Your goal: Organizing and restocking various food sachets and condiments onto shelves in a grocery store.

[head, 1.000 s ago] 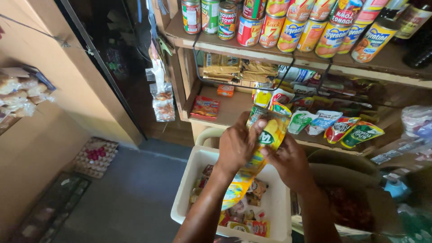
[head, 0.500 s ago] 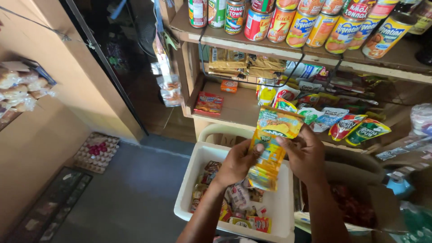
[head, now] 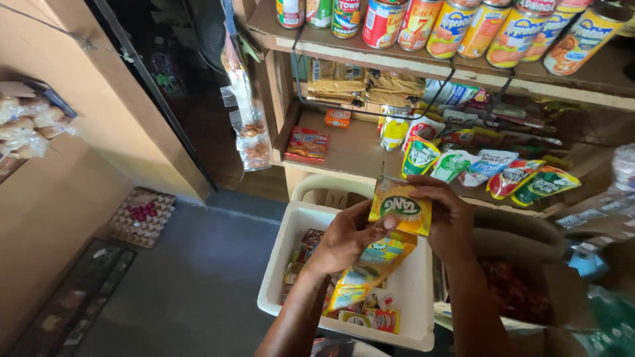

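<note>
- Left hand (head: 344, 241) and right hand (head: 450, 218) both grip a glossy yellow sachet strip (head: 397, 208), held over the white plastic bin (head: 413, 297)
- Wooden shelf edge (head: 344, 168) close ahead; open floor left

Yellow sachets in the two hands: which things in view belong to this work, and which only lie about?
In use:
- left hand
- right hand
- strip of yellow sachets, held by both
- white tub of packets below

Lying about:
- tin cans on top shelf
- egg tray on floor
- bagged buns at left
</note>
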